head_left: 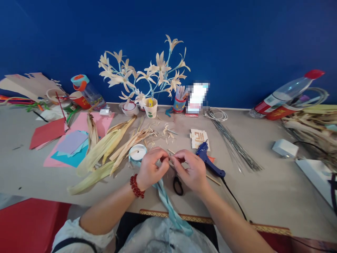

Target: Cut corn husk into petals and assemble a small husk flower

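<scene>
My left hand (154, 165), with a red bead bracelet at the wrist, and my right hand (191, 169) meet above the table, thumbs and fingertips pinched together. What they pinch is mostly hidden; a thin pale strip shows beside the fingertips. Just left of my left hand lies a roll of light blue ribbon (138, 152). A length of light blue ribbon (168, 203) hangs from below that hand to my lap; whether I hold it is unclear. Black-handled scissors (178, 186) lie partly under my right hand. A blue glue gun (209, 160) rests to its right.
Corn husks (105, 149) and coloured paper (71, 144) lie left. Behind stands a cup (151, 109) of pale husk flowers (160, 66). A bundle of wires (237, 147), a white adapter (285, 148) and a leaning bottle (286, 92) are right. The glue gun's cord (235, 198) crosses the front edge.
</scene>
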A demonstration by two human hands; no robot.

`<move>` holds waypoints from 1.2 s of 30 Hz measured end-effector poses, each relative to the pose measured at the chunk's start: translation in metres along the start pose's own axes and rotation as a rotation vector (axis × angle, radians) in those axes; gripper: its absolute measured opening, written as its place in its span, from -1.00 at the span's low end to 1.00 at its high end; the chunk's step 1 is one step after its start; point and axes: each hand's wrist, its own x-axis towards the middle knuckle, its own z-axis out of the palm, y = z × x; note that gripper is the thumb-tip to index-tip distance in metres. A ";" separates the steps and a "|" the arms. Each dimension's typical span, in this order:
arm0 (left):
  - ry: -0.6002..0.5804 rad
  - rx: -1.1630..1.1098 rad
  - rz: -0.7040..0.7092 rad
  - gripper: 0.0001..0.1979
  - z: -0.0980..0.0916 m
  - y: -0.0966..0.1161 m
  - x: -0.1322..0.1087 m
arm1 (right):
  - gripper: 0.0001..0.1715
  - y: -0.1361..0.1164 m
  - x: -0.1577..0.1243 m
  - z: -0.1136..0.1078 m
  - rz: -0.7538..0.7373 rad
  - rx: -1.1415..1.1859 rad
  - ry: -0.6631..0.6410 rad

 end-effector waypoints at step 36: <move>0.010 -0.116 -0.018 -0.90 0.001 0.006 -0.006 | -0.92 -0.003 -0.001 0.007 -0.012 0.105 0.107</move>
